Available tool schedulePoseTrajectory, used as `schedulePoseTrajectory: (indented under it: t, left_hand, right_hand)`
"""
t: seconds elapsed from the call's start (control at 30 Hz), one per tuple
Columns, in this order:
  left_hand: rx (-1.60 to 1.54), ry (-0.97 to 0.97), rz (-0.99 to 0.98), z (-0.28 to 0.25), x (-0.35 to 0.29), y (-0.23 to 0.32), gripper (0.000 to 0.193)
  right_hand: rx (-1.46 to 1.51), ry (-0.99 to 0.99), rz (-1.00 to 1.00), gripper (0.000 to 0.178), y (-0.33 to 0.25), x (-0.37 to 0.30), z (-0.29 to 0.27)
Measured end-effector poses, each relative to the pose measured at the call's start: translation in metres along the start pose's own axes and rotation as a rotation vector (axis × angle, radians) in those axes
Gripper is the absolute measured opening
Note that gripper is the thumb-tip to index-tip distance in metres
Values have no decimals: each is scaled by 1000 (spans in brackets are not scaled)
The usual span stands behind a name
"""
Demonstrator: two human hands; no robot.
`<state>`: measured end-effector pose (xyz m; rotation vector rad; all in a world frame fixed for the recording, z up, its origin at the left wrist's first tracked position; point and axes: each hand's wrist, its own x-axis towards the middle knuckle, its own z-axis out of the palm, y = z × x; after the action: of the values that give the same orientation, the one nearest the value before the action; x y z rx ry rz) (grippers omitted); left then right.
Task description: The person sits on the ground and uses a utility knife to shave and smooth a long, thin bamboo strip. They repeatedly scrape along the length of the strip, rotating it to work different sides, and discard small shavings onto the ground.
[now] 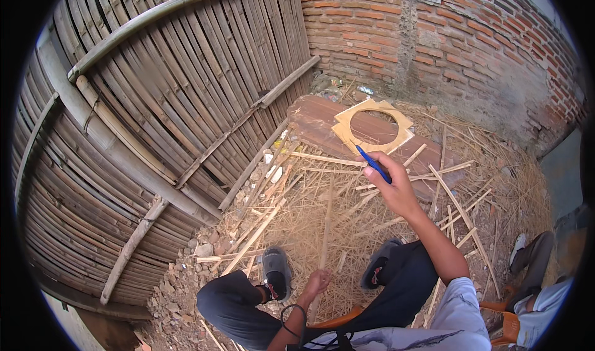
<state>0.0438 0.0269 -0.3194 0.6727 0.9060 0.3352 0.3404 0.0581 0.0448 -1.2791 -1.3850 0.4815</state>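
My right hand (394, 182) is raised in front of me, its fingers closed round a blue pen (374, 164) that points up and to the left. Low in the middle, between my knees, my left hand (318, 281) is closed on a long thin bamboo strip (327, 227), which runs away from me over the straw. Beyond the pen lies a flat tan wooden piece (342, 131) with a large round hole and a notched outline. It rests on a brown board (313, 123), apart from both hands.
Several bamboo strips (458, 202) lie scattered over straw (297, 211). A bamboo fence (204, 72) stands at left, with stones (204, 249) along its foot; a brick wall (359, 35) closes the far side. At right, another person's leg (533, 261) shows beside an orange seat (509, 326).
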Motion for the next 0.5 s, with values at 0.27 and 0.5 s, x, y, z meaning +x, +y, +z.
schedulePoseTrajectory:
  t: [0.27, 0.5]
  left_hand:
    - [242, -12, 17, 13, -58, 65, 40]
    - [276, -147, 173, 36, -108, 106, 41]
  right_hand:
    - [-148, -249, 170, 30, 24, 5, -8]
    - [-43, -181, 171, 32, 39, 7, 3]
